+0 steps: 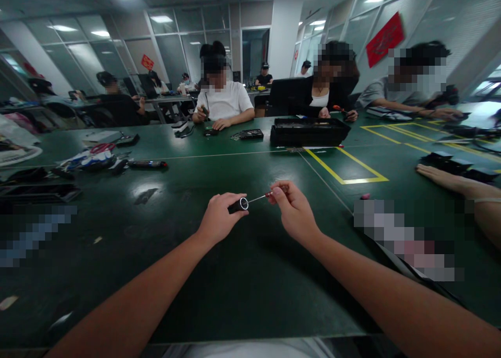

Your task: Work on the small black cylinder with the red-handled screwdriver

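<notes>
Near the middle of the view, my left hand (222, 215) is closed around a short black cylinder (237, 206), whose bright ring-shaped end faces right. My right hand (293, 206) pinches the reddish handle of a thin screwdriver (256, 198). The metal shaft points left, and its tip is at the ringed end of the cylinder. Whether the tip is inside or only touching cannot be made out. Both hands are held above the green table (235, 285).
Across the table sits a long black box (309, 132), with a small black device (250, 134) beside it. Tools and gloves (92, 157) lie at the left, near a black pen-like tool (147, 164). Another person's arm (457, 183) rests at the right. Several people sit opposite.
</notes>
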Tool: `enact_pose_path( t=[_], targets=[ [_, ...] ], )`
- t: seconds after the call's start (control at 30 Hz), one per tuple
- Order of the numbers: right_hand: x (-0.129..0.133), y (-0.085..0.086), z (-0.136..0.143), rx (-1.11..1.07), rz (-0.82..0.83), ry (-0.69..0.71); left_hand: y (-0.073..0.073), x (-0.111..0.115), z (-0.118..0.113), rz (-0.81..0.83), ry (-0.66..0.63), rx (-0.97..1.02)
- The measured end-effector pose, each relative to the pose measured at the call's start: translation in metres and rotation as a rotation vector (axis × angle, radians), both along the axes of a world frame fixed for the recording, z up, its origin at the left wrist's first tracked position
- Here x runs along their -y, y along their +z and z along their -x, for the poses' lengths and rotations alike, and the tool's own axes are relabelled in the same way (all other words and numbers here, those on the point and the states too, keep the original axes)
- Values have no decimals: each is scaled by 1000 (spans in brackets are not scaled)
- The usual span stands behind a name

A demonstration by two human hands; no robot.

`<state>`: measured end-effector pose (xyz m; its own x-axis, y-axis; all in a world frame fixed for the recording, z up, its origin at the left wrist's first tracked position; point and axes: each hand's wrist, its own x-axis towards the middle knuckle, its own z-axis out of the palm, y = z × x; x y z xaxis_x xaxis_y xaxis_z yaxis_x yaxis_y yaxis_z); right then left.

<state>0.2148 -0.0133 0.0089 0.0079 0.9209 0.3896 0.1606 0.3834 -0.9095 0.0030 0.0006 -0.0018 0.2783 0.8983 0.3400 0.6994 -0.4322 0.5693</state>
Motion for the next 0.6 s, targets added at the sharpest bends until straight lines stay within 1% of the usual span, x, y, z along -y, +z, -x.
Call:
enact_pose_path(
  t=[0.17, 0.43, 0.6],
  targets=[
    [1, -1, 0, 69, -45, -61, 0, 0, 0, 3, -4, -2],
    [4, 5, -1, 193, -109, -147, -1, -1, 0, 5, -6, -8],
    [5, 5, -2, 181, -158, -210, 0, -1, 0, 9, -10, 30]
  ],
)
